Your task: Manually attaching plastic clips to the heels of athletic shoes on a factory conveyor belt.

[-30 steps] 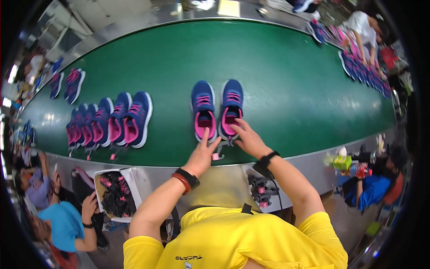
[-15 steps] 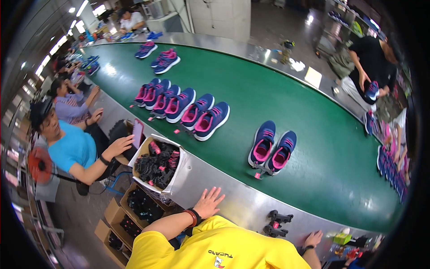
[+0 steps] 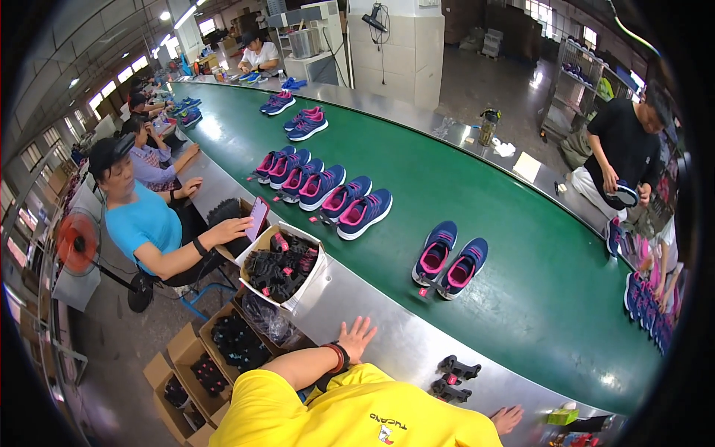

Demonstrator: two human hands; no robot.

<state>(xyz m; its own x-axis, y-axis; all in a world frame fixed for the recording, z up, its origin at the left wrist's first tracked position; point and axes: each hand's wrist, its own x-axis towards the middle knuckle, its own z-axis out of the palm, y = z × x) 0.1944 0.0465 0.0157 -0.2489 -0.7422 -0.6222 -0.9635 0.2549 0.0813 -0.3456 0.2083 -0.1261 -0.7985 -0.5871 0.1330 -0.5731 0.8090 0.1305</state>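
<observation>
Left hand [image 3: 356, 337] flat, grip released, on steel worktop rim [image 3: 387, 328]; right hand [image 3: 508, 419] likewise empty; reach left and near for white bin [image 3: 304, 287] without snagging its rim.

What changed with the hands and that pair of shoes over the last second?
Both hands let go of the blue-and-pink pair of shoes and drew back. The left hand now lies flat and open on the steel edge of the belt; the right hand rests low by the black clamps. The view swung left, so the pair sits farther off. The pair remains side by side on the green belt.
</observation>
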